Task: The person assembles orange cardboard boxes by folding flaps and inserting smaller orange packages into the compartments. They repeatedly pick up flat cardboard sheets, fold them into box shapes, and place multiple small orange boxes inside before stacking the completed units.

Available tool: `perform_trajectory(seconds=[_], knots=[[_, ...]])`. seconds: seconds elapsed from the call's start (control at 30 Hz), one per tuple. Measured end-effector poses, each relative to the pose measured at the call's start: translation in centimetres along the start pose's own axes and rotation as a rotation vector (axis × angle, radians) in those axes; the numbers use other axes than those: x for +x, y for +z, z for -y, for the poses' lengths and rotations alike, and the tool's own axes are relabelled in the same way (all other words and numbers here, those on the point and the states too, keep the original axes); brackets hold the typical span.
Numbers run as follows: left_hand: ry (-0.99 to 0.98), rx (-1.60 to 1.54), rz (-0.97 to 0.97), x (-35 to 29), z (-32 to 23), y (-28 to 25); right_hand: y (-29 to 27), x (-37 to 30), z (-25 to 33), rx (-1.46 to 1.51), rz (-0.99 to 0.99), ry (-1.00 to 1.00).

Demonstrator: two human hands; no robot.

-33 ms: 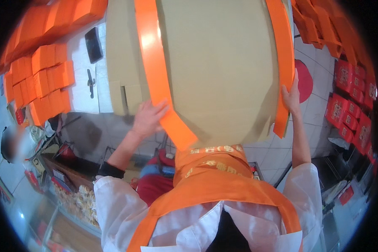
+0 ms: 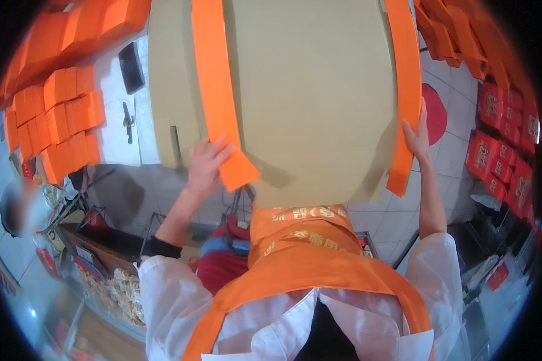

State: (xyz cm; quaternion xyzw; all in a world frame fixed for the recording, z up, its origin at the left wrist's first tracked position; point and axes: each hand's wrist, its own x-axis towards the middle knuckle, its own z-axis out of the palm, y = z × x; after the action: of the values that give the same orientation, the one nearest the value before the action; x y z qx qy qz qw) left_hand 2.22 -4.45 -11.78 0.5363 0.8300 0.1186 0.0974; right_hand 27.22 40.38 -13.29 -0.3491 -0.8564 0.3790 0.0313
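A large tan cardboard sheet (image 2: pixel 313 102) lies before me, its near edge reaching my orange apron (image 2: pixel 307 259). Along its left part runs an upright orange cardboard flap (image 2: pixel 214 78); my left hand (image 2: pixel 206 163) is closed on its near end, fingers over the top edge. A second orange flap (image 2: pixel 408 72) rises along the right side. My right hand (image 2: pixel 418 135) pinches that one near its lower end, thumb on the inner face and fingers outside. A narrow slot (image 2: pixel 175 146) is cut in the sheet left of my left hand.
On the white table at left are a black phone (image 2: pixel 131 67), a dark cutter-like tool (image 2: pixel 127 123) and stacked orange boxes (image 2: pixel 63 117). Red boxes (image 2: pixel 494 156) stand at right beside a red round stool (image 2: pixel 435 114). Another person (image 2: pixel 21 207) is at far left.
My left hand has shifted slightly left, drawing the near end of the left orange flap leftward and more upright. My right hand has stayed in place on the right flap.
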Motion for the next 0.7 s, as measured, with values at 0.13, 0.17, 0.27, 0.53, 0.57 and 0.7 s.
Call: perform_trajectory(seconds=[0.13, 0.17, 0.27, 0.53, 0.57, 0.7], knots=[[0.039, 0.218, -0.140, 2.9, -0.2, 1.1, 0.6, 1.4, 0.1, 0.118, -0.061, 0.011], [0.077, 0.155, -0.168, 4.6, -1.0, 1.4, 1.1, 2.2, 0.6, 0.024, -0.111, -0.010], [0.182, 0.042, -0.144, 7.7, -1.7, 3.4, 2.6, 4.8, 4.3, -0.101, -0.204, -0.217], [0.229, 0.194, 0.072, 9.0, -2.0, 3.3, -2.8, -0.4, -0.1, -0.388, 0.419, -0.426], [0.258, 0.193, 0.057, 9.4, -1.9, 3.0, -3.7, -1.1, -0.1, -0.466, 0.460, -0.447], [0.276, 0.177, 0.048, 9.7, -1.9, 2.9, -5.3, -1.3, -0.1, -0.807, 0.494, -0.691]])
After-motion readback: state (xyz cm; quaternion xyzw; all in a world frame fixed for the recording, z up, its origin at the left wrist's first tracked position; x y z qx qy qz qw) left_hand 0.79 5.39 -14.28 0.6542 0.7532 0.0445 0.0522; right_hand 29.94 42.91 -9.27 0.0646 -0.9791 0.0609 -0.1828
